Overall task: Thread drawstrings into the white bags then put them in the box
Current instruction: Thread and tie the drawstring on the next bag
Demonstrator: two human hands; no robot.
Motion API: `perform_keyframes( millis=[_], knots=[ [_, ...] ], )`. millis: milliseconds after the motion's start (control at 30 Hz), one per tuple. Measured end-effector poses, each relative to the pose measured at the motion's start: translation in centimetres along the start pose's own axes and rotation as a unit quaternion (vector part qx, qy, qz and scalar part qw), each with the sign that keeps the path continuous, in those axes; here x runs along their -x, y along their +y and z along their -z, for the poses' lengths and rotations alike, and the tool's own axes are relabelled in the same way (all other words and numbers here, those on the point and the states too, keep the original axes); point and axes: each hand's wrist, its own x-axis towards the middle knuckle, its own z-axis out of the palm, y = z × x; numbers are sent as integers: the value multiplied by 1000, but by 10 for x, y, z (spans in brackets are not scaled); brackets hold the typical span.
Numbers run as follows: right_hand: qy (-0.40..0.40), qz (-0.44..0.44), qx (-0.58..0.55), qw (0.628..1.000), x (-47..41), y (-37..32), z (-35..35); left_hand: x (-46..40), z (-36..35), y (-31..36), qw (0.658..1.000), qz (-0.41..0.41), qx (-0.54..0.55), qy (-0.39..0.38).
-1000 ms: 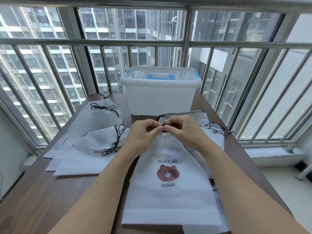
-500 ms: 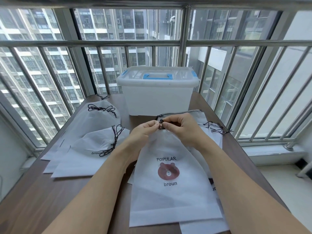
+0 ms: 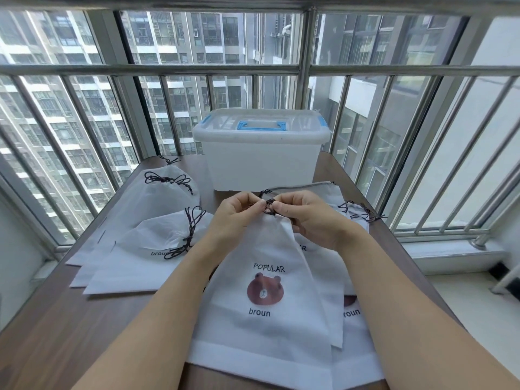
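Observation:
A white bag (image 3: 264, 313) printed with a brown bear and "POPULAR broun" lies in front of me, its top gathered to a point. At that point my left hand (image 3: 239, 213) and my right hand (image 3: 301, 213) both pinch a dark drawstring (image 3: 268, 207), fingertips nearly touching. More white bags lie under it on the right (image 3: 351, 313). On the left, cinched bags (image 3: 157, 249) with tied dark cords (image 3: 191, 232) lie stacked. The translucent white box (image 3: 261, 161), lid shut with blue handle, stands behind my hands.
The brown wooden table (image 3: 56, 333) sits against a metal window railing (image 3: 157, 69) at the back and right. Loose dark cords (image 3: 363, 213) lie on bags by the right table edge. A white sill (image 3: 450, 251) runs beyond that edge.
The bag's top has been drawn tighter into a point and lifted slightly toward the box. Both hands stay pinched together on the drawstring.

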Motion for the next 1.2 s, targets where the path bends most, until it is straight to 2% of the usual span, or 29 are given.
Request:
perform_keyframes(
  millis=[167, 367, 433, 500, 667, 900, 1067, 1200],
  knots=[
    [-18, -57, -69, 996, -1, 4, 7, -2, 4, -6, 988, -95, -124, 3],
    [-12, -92, -81, 992, 0, 8, 10, 0, -1, -7, 955, -214, -206, 11],
    [-17, -89, -85, 992, 1, 8, 11, 0, -3, -6, 952, -230, -198, 28],
    [-7, -82, -91, 992, 0, 7, 10, 0, -4, -6, 965, -207, -151, 52],
    [63, -33, -133, 989, -3, 5, 15, -8, 4, -10, 985, -80, -68, 138],
    [117, -2, -111, 987, 0, -1, 21, -10, 4, -8, 985, 22, 58, 160],
    [140, 22, -55, 988, 2, -5, 19, -9, 6, -6, 979, 36, 97, 178],
    [116, 39, 8, 992, 4, -3, 17, -8, 7, -5, 976, 24, 95, 196]
  ],
)
